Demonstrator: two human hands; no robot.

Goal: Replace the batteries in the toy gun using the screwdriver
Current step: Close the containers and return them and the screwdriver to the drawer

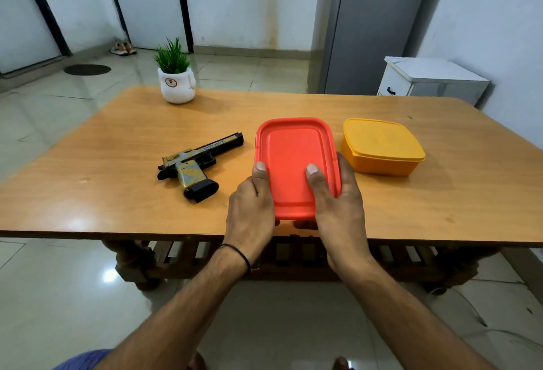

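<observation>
Your left hand (249,214) and right hand (338,208) both grip the near end of a red box (296,146) with its cover on, held over the front middle of the counter (102,199). Each thumb lies flat on the cover, and the fingers curl round the sides and under the near edge, where a few fingertips show. Whether the far end of the box rests on the counter cannot be told. The toy gun (194,164) lies on its side on the counter just left of the box, apart from both hands, barrel pointing toward the far right and grip toward you. A closed yellow box (382,146) sits on the counter just right of the red one, near your right hand. A white pot with a green plant (176,84) stands upright at the far edge of the counter.
</observation>
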